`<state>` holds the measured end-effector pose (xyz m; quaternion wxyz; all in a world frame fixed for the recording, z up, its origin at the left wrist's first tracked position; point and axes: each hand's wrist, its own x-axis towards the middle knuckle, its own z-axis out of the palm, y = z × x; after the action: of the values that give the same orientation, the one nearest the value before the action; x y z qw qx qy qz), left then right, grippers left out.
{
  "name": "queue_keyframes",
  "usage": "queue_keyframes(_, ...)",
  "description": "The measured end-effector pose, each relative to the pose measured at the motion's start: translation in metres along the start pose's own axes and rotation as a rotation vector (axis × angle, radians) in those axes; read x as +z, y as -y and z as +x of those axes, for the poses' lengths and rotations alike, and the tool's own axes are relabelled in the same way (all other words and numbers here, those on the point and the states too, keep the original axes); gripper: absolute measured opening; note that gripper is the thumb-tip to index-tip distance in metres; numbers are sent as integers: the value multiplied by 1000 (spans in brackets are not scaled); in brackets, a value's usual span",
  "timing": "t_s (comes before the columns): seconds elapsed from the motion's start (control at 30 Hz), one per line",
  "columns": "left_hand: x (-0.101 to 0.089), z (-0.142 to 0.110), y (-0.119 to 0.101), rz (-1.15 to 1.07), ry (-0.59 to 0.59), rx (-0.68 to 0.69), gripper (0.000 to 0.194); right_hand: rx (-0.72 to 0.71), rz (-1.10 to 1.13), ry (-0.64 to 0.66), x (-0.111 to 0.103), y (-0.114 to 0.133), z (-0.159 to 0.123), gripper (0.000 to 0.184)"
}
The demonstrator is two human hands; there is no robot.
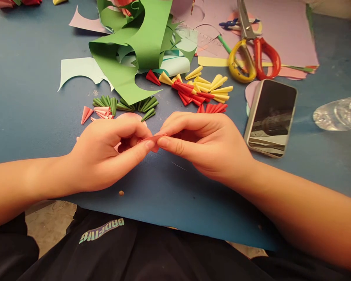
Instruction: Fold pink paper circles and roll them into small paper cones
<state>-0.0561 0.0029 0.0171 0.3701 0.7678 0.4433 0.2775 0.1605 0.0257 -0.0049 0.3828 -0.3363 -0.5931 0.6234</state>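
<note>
My left hand [105, 154] and my right hand [204, 144] meet over the blue table [32, 105], fingertips pinched together on a small pink paper piece [155, 138] held between them. Both hands are closed on it. Just behind my left hand lie pink paper cones [101, 112] and a partly hidden pink paper circle [128, 116]. Green cones [125, 104] sit beyond those. Red cones [190, 95] and yellow cones [213, 84] lie behind my right hand.
Cut green paper sheets [140, 43] and pale blue paper [78, 70] pile at the back. Scissors [251, 50] with yellow and red handles rest on lilac paper [280, 27]. A phone [272, 117] lies face up right of my hand, a clear plastic bottle [339, 113] beyond it.
</note>
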Motion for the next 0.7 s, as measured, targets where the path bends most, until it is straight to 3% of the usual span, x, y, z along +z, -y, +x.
queue_keyframes(0.2, -1, 0, -2, 59, -4, 114, 10, -5, -91, 11, -1, 3, -2, 31)
queue_keyframes(0.53, -4, 2, -5, 66, 40, 118, 14, -13, -57, 30, -2, 4, -2, 31)
queue_keyframes(0.7, -3, 1, -3, 68, -30, 160, 15, -59, -103, 39, -2, 4, -1, 29)
